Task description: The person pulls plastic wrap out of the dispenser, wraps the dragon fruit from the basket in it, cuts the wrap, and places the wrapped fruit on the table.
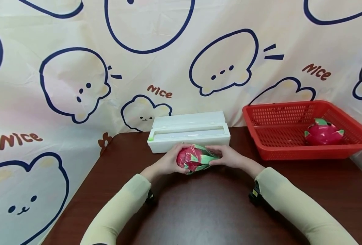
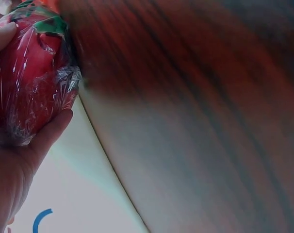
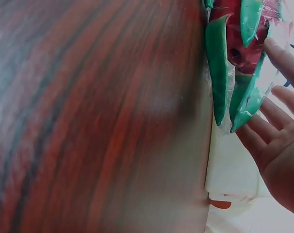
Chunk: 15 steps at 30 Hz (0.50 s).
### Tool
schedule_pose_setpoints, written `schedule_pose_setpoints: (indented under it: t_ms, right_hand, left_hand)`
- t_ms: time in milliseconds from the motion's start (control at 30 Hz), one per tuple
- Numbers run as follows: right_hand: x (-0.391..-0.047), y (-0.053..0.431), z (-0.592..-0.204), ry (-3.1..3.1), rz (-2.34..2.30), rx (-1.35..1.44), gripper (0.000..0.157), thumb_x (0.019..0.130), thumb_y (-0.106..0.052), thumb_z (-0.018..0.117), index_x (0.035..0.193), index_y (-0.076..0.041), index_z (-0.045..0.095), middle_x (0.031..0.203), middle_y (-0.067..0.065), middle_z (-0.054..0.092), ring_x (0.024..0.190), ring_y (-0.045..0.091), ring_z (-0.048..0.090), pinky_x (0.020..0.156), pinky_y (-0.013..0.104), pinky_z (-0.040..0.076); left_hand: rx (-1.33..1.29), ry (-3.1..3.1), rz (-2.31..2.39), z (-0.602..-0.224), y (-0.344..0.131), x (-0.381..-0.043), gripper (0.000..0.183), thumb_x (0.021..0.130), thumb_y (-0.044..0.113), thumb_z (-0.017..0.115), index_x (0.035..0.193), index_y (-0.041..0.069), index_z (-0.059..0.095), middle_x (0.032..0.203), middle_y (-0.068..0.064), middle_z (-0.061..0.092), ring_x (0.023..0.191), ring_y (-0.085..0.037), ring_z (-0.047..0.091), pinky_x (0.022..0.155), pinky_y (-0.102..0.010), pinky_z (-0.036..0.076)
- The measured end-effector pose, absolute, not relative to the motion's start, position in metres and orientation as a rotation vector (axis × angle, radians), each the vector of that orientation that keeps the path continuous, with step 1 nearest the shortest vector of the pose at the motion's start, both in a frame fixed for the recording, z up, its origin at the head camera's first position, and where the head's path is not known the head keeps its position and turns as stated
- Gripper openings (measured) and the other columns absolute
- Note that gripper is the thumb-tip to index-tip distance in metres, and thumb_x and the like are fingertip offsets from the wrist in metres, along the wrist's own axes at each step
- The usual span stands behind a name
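A dragon fruit [image 1: 193,158], pink-red with green scales, lies between both hands just above the dark table. Shiny clear film covers it, wrinkled over the red end [image 2: 33,82] in the left wrist view. My left hand [image 1: 168,161] grips that rounded end, thumb and fingers spread around it. At the leafy end, my right hand [image 1: 230,157] holds the fruit between thumb and fingers. Loose film shows around the green tips [image 3: 246,104] in the right wrist view. Directly behind the fruit stands a white cling film dispenser [image 1: 190,137] with its lid raised.
A red plastic basket [image 1: 306,153] stands at the back right, with another dragon fruit [image 1: 323,133] inside. Behind the brown table [image 1: 199,211] hangs a cartoon-printed cloth [image 1: 174,68]. The dispenser has a small green part [image 1: 151,139] at its left end.
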State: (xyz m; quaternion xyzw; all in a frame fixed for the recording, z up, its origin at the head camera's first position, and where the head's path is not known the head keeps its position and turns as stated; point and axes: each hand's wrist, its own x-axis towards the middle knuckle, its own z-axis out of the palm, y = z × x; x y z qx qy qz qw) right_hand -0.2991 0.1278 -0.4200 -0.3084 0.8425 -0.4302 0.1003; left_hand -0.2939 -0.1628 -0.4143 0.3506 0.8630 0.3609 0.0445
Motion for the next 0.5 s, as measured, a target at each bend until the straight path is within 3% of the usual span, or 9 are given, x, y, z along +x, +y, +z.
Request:
schedule_pose_setpoints:
  t_ms: [500]
  right_hand:
    - [-0.292,0.143,-0.413,2.535,-1.284,-0.944,0.075,0.083,-0.026,0.078,0.147,-0.008,0.043,0.139,0.015,0.052,0.124,0.032,0.052,0.096,0.047,0.046]
  left_hand:
    - [1.054,2.649,1.211,-0.42,-0.17,-0.293,0.09,0.067,0.022,0.091,0.141,0.026,0.04,0.133,0.002,0.045,0.119,-0.018,0.044,0.095,-0.039,0.046]
